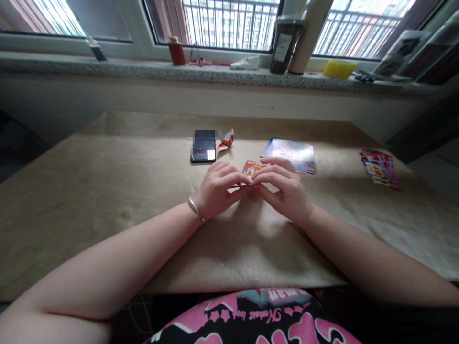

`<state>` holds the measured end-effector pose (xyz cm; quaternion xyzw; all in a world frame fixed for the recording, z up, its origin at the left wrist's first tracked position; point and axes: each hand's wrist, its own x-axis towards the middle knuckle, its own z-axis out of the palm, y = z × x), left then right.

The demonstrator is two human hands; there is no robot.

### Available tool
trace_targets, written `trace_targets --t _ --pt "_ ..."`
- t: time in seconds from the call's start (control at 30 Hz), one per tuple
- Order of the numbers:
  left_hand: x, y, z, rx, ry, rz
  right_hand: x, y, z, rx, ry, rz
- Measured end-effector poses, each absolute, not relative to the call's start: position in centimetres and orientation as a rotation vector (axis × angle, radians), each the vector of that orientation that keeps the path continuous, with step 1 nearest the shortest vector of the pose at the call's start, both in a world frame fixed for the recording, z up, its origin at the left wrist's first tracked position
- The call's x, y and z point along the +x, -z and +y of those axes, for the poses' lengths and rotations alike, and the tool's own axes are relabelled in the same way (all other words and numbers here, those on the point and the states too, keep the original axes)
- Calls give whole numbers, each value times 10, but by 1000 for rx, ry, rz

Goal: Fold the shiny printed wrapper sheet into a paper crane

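Note:
My left hand (218, 188) and my right hand (283, 186) meet over the middle of the table (107, 191). Both pinch a small folded piece of red and orange printed paper (251, 168), whose top corner sticks up between the fingertips. Most of that paper is hidden by my fingers. A silver bangle sits on my left wrist. A finished red and white folded paper figure (225, 139) stands a little farther back, beside a dark phone (203, 146).
A glossy printed sheet (292, 154) lies just beyond my right hand. Colourful leaflets (379, 167) lie at the table's right edge. The windowsill behind holds a red jar (177, 51), a dark bottle (284, 48) and a yellow object (339, 69).

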<state>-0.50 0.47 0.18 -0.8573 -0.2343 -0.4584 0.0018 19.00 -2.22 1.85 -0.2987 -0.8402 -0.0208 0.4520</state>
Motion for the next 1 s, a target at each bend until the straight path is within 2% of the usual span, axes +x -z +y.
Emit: trace_targets --t 0.23,0.43,0.8,1.0 --pt "-5 -3 3 -2677 1444 -803 186 -17 -22 -774 -28 -2025" --pt "-5 -4 1 -2687 1282 -788 186 -16 -20 -753 12 -2070" --pt "-6 -4 2 -2636 1234 -784 184 -15 -21 -775 16 -2066" --pt "-6 -8 0 -2588 1137 -654 185 -14 -20 -790 39 -2108"
